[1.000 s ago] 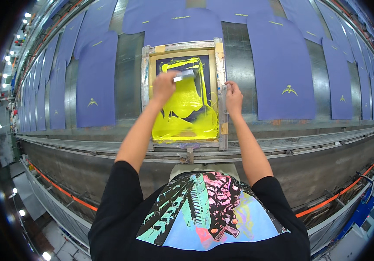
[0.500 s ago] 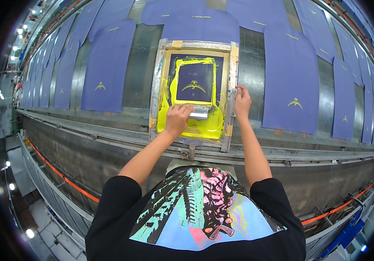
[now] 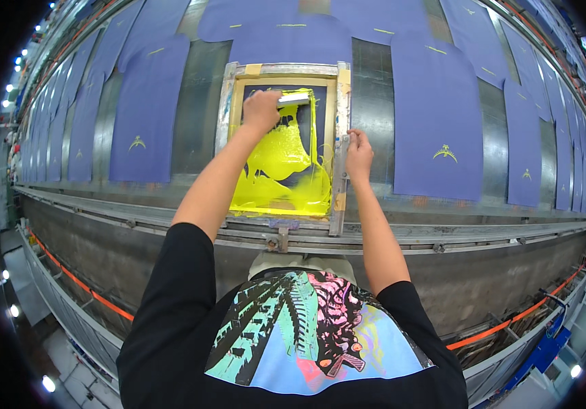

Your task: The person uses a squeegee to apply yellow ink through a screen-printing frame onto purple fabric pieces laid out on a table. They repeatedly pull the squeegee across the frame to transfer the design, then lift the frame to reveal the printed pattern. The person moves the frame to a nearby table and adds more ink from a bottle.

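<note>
A screen-printing frame [image 3: 227, 102] with a tan inner border lies over a blue fabric panel. Bright yellow ink [image 3: 279, 191] covers much of its mesh, with dark patches showing near the top and right. My left hand [image 3: 261, 109] grips a pale metal-edged squeegee [image 3: 295, 100] at the far end of the mesh. My right hand [image 3: 359, 155] is closed on the frame's right rail, beside a small metal fitting.
Rows of blue fabric pieces [image 3: 436, 109] with small yellow prints lie on a long metal printing table [image 3: 197, 95]. A metal rail [image 3: 402, 238] runs along the near edge, with orange tubing [image 3: 88, 290] beside the walkways below, and lights at both sides.
Since half a second ago my left hand has moved the squeegee from the near part to the far end, and yellow ink now covers the dark area and emblem. My right hand stays on the rail.
</note>
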A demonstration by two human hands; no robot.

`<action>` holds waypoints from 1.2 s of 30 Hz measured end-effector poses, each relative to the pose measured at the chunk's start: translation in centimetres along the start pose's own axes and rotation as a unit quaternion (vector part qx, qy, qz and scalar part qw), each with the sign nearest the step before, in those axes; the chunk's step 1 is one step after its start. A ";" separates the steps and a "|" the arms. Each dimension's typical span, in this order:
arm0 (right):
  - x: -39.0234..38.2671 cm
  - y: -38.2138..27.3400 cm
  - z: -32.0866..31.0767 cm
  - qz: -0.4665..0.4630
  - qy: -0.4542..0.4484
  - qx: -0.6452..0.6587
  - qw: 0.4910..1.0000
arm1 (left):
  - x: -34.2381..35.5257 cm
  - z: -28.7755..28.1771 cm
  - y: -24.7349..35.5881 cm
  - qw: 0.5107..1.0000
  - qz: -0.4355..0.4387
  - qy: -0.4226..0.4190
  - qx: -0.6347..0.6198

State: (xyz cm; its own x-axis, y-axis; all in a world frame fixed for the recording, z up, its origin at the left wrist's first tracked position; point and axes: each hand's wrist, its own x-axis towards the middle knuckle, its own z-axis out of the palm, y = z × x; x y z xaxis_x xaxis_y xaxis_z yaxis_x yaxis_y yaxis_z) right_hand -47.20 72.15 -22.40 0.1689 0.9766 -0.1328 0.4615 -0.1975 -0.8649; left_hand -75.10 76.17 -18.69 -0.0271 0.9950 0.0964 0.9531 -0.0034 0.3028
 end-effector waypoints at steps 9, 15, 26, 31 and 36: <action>-0.2 3.4 -0.5 0.006 -0.031 0.063 0.998 | -20.6 -0.2 3.9 0.997 0.060 0.008 -0.052; 0.3 1.1 -4.1 -0.016 -0.019 0.079 0.997 | -24.7 0.1 6.0 0.988 0.104 0.001 -0.116; -4.1 -4.3 2.8 -0.009 -0.060 0.118 0.991 | -24.6 -7.8 2.5 0.991 0.004 -0.046 -0.126; -5.2 -5.2 6.4 -0.015 -0.062 0.106 0.992 | -23.8 -9.5 -0.6 0.990 -0.028 -0.073 -0.121; -6.6 -4.0 7.0 0.002 -0.066 0.076 0.995 | -27.1 -7.2 -0.9 0.993 -0.040 -0.056 -0.093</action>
State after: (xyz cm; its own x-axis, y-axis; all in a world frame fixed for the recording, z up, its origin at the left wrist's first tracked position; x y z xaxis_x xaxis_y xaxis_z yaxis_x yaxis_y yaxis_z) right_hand -56.29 67.10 -21.48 0.0498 0.9803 -0.1909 0.3229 -0.1967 -0.9258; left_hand -77.40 48.46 -14.79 -0.0572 0.9976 -0.0380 0.8765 0.0684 0.4766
